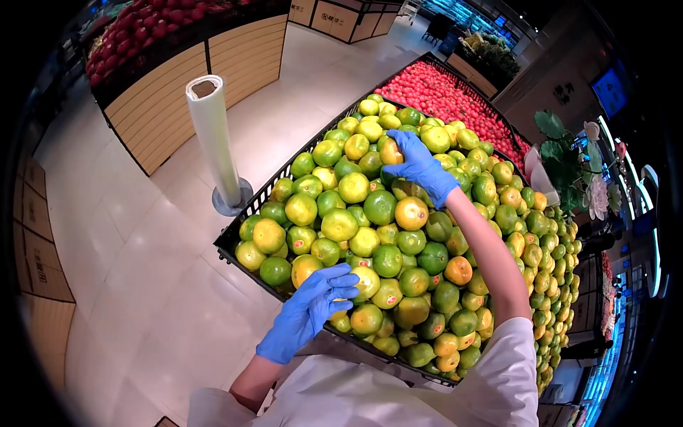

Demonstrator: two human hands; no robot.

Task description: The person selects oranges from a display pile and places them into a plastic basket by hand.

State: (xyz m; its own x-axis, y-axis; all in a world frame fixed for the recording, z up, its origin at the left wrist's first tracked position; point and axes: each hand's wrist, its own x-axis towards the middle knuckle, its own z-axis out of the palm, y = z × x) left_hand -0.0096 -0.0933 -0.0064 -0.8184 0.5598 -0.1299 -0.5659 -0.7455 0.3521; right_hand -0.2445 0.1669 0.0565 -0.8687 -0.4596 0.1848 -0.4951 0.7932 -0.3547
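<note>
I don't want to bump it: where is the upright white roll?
In the head view, left of centre, the white roll stands on a round grey base beside the black crate of citrus fruit.

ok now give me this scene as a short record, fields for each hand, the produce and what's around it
left hand: blue-gloved left hand, holding nothing, fingers beside a round yellow-green fruit; contact unclear
right hand: blue-gloved right hand, fingers around a round yellow-orange fruit; whether lifted is unclear
main produce: heaped round green-to-orange fruits, some with small stickers
container edge: black slotted rim
beyond the heap: small round red produce
beside the display: upright white roll on a round base
</note>
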